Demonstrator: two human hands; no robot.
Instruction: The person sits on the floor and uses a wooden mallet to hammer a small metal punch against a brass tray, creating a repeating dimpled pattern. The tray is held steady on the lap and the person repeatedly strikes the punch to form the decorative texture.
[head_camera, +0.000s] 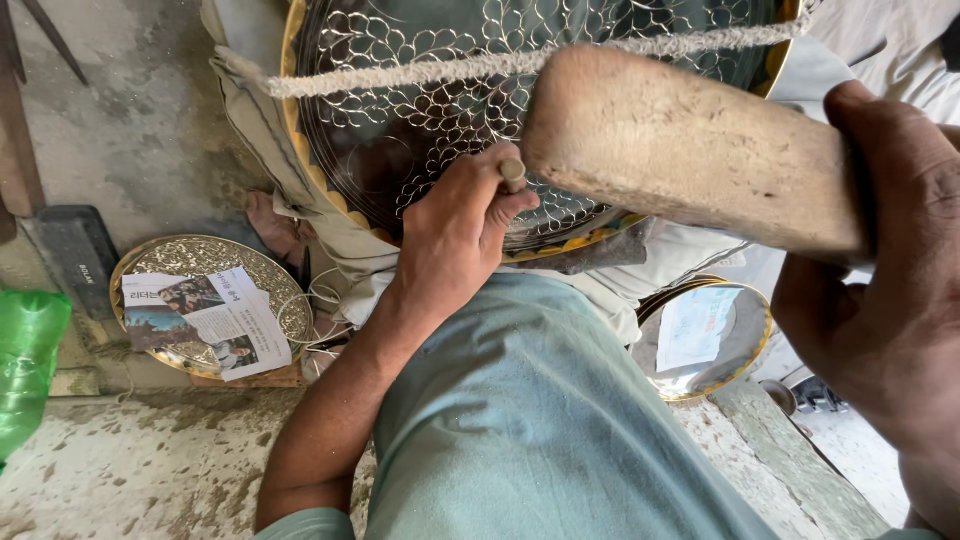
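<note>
Lying on engraved tray (285, 310), a folded newspaper (205, 320)

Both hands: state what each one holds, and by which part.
The left hand grips a small punch along its shaft, top end showing above the fist. The right hand holds a wooden mallet at its near end.

punch (513, 175) | upright on engraved tray (400, 150) | wood mallet (690, 150) raised, tilted

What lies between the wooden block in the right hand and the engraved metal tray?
In the head view, the left hand lies between them, holding a small chisel upright against the engraved tray. The wooden block, held by the right hand, hangs just above the chisel's top.
</note>
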